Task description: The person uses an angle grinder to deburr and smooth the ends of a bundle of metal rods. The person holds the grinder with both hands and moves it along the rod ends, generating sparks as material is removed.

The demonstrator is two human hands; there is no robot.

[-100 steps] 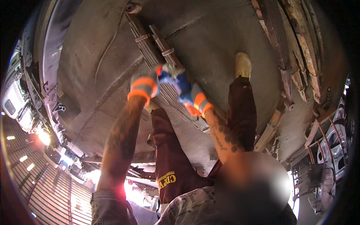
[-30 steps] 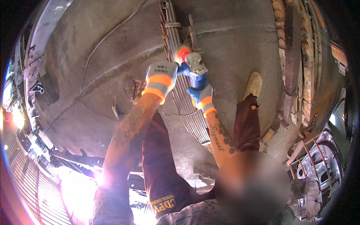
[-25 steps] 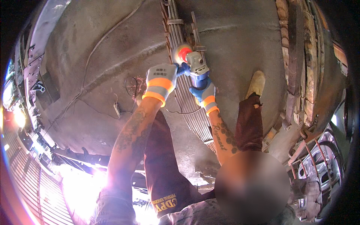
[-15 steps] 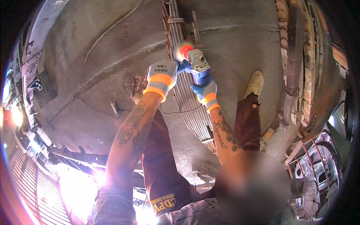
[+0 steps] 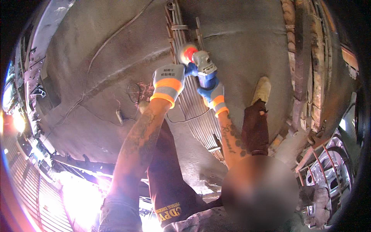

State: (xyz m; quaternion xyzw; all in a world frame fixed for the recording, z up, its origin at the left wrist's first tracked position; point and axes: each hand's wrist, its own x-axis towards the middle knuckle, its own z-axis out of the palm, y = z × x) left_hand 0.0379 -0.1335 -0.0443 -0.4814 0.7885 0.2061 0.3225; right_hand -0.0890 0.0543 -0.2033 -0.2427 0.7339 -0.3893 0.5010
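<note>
An angle grinder (image 5: 205,63), with a grey metal head and blue body, is held in both my hands. My left hand (image 5: 169,77), in a grey, blue and orange work glove, is closed round its side handle. In a matching glove, my right hand (image 5: 216,94) wraps round the blue body. The grinder's round disc (image 5: 189,53), red at the centre, is blurred at its rim and lies over the far part of a long stack of metal strips (image 5: 197,116), like a leaf spring with clamps. Whether disc and metal touch, I cannot tell.
A power cord (image 5: 189,120) crosses the strips. On the concrete floor (image 5: 247,50) a long cable (image 5: 92,58) runs at left, near a small coiled wire (image 5: 133,92). My shoe (image 5: 262,89) stands right of the strips. More long rusty bars (image 5: 303,65) lie at far right.
Both hands keep their hold on the grinder, which has shifted only slightly along the strips. The disc is blurred in both frames, and the whole view has moved a little.
</note>
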